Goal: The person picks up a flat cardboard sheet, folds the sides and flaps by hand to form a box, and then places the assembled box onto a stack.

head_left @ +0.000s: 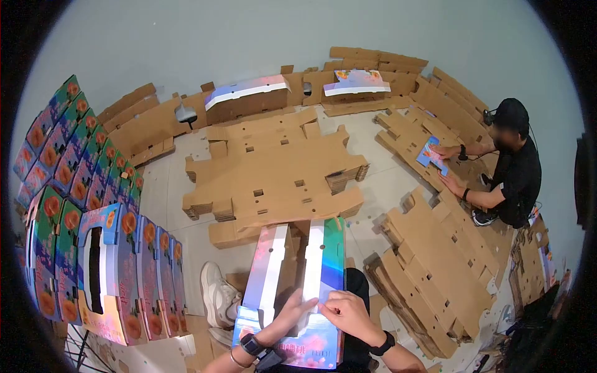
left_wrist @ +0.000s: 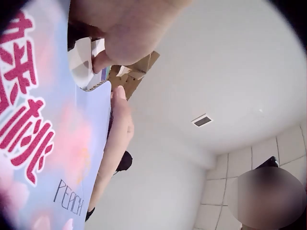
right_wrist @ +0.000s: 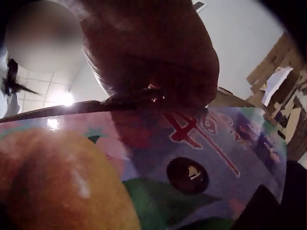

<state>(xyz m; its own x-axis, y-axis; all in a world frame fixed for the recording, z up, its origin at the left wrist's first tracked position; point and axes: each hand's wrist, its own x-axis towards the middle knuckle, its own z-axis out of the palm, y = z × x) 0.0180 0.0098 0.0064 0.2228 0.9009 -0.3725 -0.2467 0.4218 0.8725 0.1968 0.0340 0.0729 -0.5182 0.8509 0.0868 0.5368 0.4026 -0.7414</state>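
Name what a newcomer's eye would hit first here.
Probably the bright peach-print boxes massed along the left of the head view. Next, the box at bottom centre, white flaps showing, with the left hand and right hand at its near end. Then the big flat brown cardboard pile mid-floor, and the person in black at far right, hands at a smaller printed piece.

Brown corrugated cardboard sheets look matt, while the printed cardboard box shows a smooth, glossy finish beneath a smooth, matt painted wall
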